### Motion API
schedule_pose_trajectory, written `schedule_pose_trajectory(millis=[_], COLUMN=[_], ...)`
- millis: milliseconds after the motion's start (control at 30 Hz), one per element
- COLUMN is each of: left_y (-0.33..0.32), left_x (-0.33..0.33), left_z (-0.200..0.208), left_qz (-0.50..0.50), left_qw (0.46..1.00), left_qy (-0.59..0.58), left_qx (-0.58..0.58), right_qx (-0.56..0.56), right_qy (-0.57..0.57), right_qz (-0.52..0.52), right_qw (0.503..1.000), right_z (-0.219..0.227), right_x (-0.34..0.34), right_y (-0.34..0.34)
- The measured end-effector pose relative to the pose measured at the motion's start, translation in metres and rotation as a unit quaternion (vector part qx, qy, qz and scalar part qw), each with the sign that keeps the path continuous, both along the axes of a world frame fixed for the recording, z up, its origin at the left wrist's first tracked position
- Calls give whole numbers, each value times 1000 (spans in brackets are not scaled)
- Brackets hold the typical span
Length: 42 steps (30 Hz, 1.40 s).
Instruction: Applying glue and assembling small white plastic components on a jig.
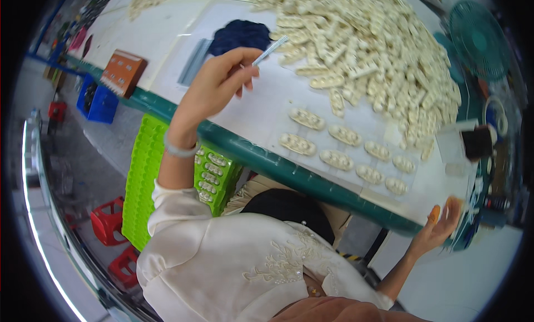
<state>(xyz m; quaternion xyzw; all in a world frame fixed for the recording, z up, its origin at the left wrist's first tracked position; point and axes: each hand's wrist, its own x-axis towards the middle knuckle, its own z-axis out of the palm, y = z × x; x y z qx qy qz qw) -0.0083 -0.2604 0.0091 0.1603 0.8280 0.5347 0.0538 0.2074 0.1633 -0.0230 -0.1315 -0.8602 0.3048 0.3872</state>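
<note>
My left hand (225, 80) pinches a thin, ribbed, silvery-blue strip (270, 50) between thumb and fingers, above the white table. Similar strips (194, 63) lie in a flat bundle just left of it, beside a heap of dark blue pieces (240, 36). Over the table's right edge my right hand (441, 226) has its fingers apart and holds nothing I can see; an orange cover sits on one fingertip. Between the hands, oblong cream plastic parts (336, 160) are laid out in two rows, hollow side up.
A large heap of cream parts (367, 49) covers the far right of the table. A green fan (478, 38) stands beyond it. An orange-brown box (123, 72) sits at the left edge, and bright green trays (146, 171) stand below the green table edge (261, 155).
</note>
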Motion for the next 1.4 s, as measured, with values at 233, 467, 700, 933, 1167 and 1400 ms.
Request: schedule_pose_trajectory(millis=[233,467,700,933,1167,1400], left_y=[86,77,152,196,252,261], left_x=[94,78,96,46,11,9], left_z=[26,51,5,17,-9,-18], left_qz=[-332,-320,-339,-323,-330,-354], left_qw=[932,940,928,940,938,930], left_qy=[124,-119,-107,-112,-99,-82], left_qx=[-73,-22,110,-1,-21,-48], right_qx=[-379,-573,-593,-156,-117,-103], right_qy=[-384,-325,-345,-241,-227,-224], right_qz=[441,435,480,241,323,335], right_qw=[717,613,546,927,911,910], right_z=[44,13,20,23,-10,-13], right_x=[-37,-17,-28,-48,-91,-95], right_y=[-106,-78,-75,-11,20,25])
